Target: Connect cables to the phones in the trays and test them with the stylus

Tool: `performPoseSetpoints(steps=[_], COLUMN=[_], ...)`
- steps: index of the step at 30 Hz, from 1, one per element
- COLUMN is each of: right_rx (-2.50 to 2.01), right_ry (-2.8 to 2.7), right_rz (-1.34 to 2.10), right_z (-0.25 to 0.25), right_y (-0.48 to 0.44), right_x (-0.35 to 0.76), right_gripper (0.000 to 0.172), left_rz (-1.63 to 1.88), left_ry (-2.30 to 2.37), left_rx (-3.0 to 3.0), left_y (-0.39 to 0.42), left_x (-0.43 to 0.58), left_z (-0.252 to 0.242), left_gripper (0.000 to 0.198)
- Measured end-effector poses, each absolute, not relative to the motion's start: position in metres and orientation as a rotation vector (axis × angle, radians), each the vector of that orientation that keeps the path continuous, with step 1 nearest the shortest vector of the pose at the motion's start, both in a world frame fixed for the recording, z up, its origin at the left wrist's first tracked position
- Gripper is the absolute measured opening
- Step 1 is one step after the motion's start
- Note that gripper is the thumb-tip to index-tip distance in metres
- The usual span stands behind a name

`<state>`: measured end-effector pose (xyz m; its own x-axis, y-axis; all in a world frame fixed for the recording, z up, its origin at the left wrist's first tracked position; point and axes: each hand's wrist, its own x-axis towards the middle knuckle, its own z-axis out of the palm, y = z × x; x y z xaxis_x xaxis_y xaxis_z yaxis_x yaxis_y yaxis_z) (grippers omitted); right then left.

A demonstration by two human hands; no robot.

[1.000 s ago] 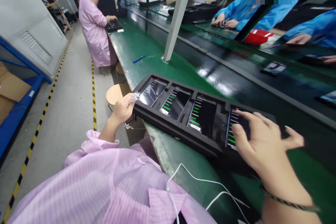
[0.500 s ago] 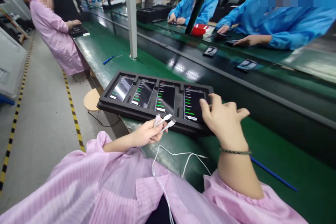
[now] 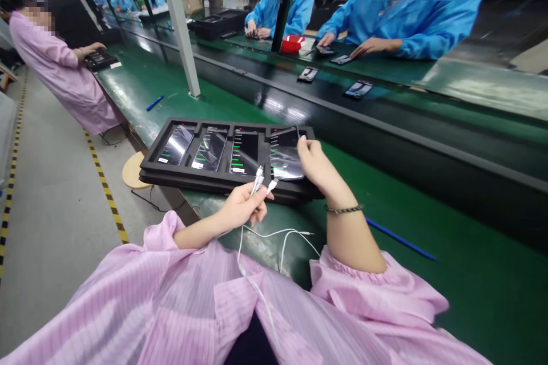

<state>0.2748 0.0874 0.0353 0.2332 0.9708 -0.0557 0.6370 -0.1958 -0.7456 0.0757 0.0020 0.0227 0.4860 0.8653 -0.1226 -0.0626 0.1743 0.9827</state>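
A bunch of white charging cables [image 3: 272, 185] sticks up from my left hand [image 3: 243, 205], whose fingers are closed around the plugs' ends. My right hand [image 3: 322, 170] pinches the right edge of the rightmost smartphone [image 3: 284, 151]. That phone is tilted, its near end raised in its compartment of the black foam tray [image 3: 201, 178]. Other lit phones lie flat in the remaining compartments, one of them a phone [image 3: 245, 148] just left of the held one. Green bars and a white label show on their screens. My right thumb is partly hidden.
The tray rests on a green workbench [image 3: 411, 211]. A blue stick [image 3: 400, 238] lies at the right, a blue pen [image 3: 154, 103] at the back left. A post [image 3: 180, 28] rises behind the tray. Co-workers in blue [image 3: 411, 23] handle phones across the line.
My right hand has closed on the rightmost phone's edge and tipped it up from its compartment. My left hand still holds the cables. The view has shifted to the right.
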Motion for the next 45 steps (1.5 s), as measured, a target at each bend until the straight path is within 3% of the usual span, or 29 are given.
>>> performPoseSetpoints(steps=[4,8,13,20,24,27,29,38,45], right_rx=[-1.943,-1.700,-1.524,-1.427,-1.743,-1.905,-1.844,-1.684,-1.677], right_ry=[-1.378,-1.373,-1.529,-1.457,-1.522,-1.579,-1.609,-1.809,-1.816], right_rz=[0.819,1.205,1.413,1.415,1.258,0.803,0.530,0.445,0.412], right_z=[0.041,0.053,0.062,0.062,0.064,0.066,0.063,0.008,0.002], right_y=[0.086,0.071,0.051,0.034,0.022,0.035,0.055,0.128,0.128], right_x=[0.273,0.286,0.296,0.300,0.304,0.306,0.306,0.300,0.298], right_gripper=[0.070,0.065,0.087,0.076,0.065,0.044,0.040,0.054,0.058], left_rz=[0.752,0.709,0.698,0.610,0.559,0.566,0.554,0.639,0.716], left_ry=[0.992,1.042,1.039,0.810,0.734,0.738,0.723,0.773,0.784], left_rx=[1.649,1.810,1.675,1.290,1.163,1.034,0.967,0.857,0.845], left_y=[-0.007,-0.011,-0.011,-0.016,-0.019,-0.023,-0.027,-0.029,-0.024], left_x=[0.072,0.067,0.068,0.082,0.091,0.100,0.107,0.134,0.138], left_z=[0.022,0.021,0.019,0.017,0.009,0.002,-0.001,-0.001,-0.010], left_gripper=[0.036,0.027,0.030,0.051,0.059,0.065,0.067,0.071,0.067])
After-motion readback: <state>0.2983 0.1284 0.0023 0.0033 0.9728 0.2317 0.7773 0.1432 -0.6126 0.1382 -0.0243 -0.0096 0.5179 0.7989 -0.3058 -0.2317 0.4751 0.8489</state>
